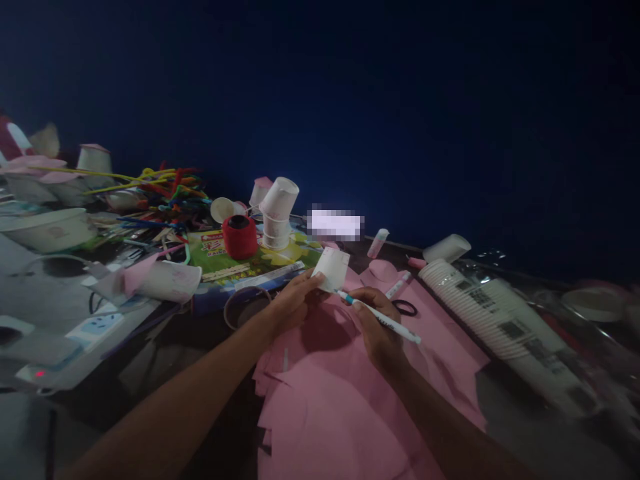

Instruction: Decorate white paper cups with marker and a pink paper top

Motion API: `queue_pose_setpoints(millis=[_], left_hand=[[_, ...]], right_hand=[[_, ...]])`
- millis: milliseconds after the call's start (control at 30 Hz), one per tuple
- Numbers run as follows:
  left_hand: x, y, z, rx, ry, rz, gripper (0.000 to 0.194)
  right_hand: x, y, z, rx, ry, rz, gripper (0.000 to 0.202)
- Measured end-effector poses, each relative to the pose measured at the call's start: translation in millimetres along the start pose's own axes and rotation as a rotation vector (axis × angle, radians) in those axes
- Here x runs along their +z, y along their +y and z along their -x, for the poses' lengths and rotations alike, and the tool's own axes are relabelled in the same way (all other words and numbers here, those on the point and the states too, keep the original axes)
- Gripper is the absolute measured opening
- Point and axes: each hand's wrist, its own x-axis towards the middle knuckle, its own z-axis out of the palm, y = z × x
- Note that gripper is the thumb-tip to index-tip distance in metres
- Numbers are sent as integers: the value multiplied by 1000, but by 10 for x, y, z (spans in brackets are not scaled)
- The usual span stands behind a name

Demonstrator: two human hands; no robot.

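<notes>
My left hand (pixel 299 299) is closed on a small white paper cup (pixel 334 268), its fingers at the cup's left side. Faint pinkish marks show near the cup's upper edge. In my right hand (pixel 377 327) is a white marker (pixel 395 326) with a teal section near its tip, gripped between thumb and fingers. The marker points at the cup's lower edge; whether it touches I cannot tell. Beneath both hands lie pink paper sheets (pixel 325 413). A dark scissors handle (pixel 404 307) and another white marker (pixel 399 285) rest just beyond my right hand.
Stacked paper cups (pixel 475 307) in plastic lie at right. Behind my left hand are a red yarn ball (pixel 240 237), stacked white cups (pixel 278 213) and a green packet (pixel 210 250). A power strip (pixel 100 327), bowl (pixel 50 230) and coloured pipe cleaners (pixel 170 187) stand at left.
</notes>
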Motion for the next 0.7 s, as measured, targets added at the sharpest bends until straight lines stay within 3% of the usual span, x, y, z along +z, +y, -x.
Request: queue_pose_setpoints(millis=[433,700], left_hand=[[-32,-30,-22,30,-73,-38,27],[-31,-18,-16,30,-63,-19,22]], right_hand=[[12,-85,-13,-22,-39,134,9],[10,-19,-10,-13,43,71,10]])
